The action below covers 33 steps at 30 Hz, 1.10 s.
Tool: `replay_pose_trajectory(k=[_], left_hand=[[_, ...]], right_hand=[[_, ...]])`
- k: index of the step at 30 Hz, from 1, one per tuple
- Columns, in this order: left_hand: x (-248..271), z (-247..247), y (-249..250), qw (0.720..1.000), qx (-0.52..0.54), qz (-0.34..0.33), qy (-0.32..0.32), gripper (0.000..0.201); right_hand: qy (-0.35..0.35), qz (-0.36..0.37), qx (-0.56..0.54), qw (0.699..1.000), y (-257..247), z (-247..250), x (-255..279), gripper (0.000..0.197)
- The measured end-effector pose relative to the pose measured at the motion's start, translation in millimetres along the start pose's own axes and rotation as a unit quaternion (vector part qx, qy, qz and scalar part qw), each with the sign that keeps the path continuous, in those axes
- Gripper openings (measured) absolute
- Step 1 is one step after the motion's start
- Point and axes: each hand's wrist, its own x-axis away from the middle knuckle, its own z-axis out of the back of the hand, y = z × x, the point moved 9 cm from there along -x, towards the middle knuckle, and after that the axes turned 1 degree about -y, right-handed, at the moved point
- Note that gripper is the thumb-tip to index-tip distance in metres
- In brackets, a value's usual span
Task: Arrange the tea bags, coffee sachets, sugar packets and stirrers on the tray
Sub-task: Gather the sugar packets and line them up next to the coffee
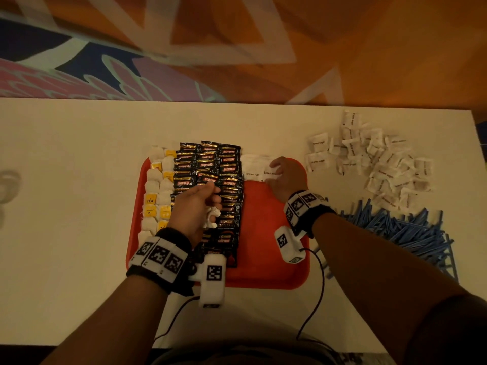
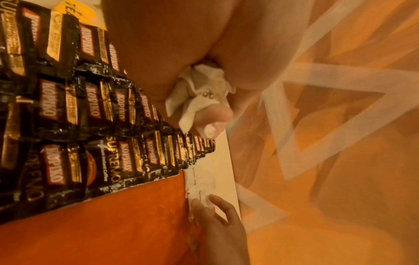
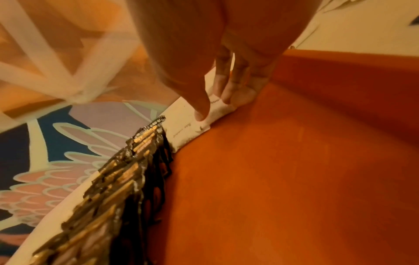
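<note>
An orange tray point(image 1: 263, 233) lies on the white table. Tea bags point(image 1: 158, 185) fill its left edge and black coffee sachets point(image 1: 210, 175) its middle columns. Two white brown-sugar packets point(image 1: 257, 168) lie at the tray's far edge, right of the coffee. My right hand point(image 1: 286, 177) rests straight fingers point(image 3: 226, 89) on the right-hand packet point(image 3: 217, 111). My left hand point(image 1: 200, 206) hovers over the coffee sachets, its fingers curled round a bunch of white sugar packets point(image 2: 199, 96).
A loose heap of white sugar packets point(image 1: 376, 159) lies on the table right of the tray. Below it sits a pile of blue stirrers point(image 1: 405, 230). The tray's right half point(image 3: 294, 161) is bare orange. Wrist camera cables point(image 1: 313, 299) trail toward the table's near edge.
</note>
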Motion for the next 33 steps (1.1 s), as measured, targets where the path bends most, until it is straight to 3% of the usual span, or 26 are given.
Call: replay_pose_trajectory(k=[4, 9, 12, 16, 22, 27, 31, 33], left_hand=[[5.4, -11.7, 3.9, 0.999, 0.036, 0.012, -0.014, 0.028], [16.7, -32.1, 10.6, 0.998, 0.044, -0.006, -0.037, 0.031], [27.9, -44.7, 13.5, 0.997, 0.045, -0.01, -0.059, 0.033], [46.1, -60.1, 16.3, 0.995, 0.05, -0.028, -0.081, 0.034], [69.5, -85.7, 11.6, 0.987, 0.061, -0.011, -0.149, 0.034], [79.9, -88.8, 2.4, 0.99, 0.036, 0.018, -0.134, 0.03], [81.7, -90.4, 5.2, 0.989, -0.02, -0.027, -0.147, 0.06], [85.6, -93.4, 11.0, 0.983, -0.067, -0.069, -0.158, 0.058]], right_hand=[[-0.017, 0.019, -0.071, 0.997, -22.3, 9.7, 21.2, 0.022], [-0.166, 0.143, -0.139, 0.966, -88.0, 10.3, 75.2, 0.011], [-0.2, 0.126, -0.137, 0.962, -95.6, 11.4, 98.5, 0.015], [-0.186, 0.083, -0.13, 0.97, -87.7, 21.0, 111.6, 0.008], [-0.163, 0.045, -0.219, 0.961, -76.6, 44.5, 128.3, 0.021], [-0.088, 0.036, -0.282, 0.955, -65.1, 79.8, 131.6, 0.021], [-0.09, 0.057, -0.261, 0.959, -66.0, 95.3, 133.5, 0.021], [-0.095, 0.072, -0.237, 0.964, -70.0, 101.1, 135.9, 0.019]])
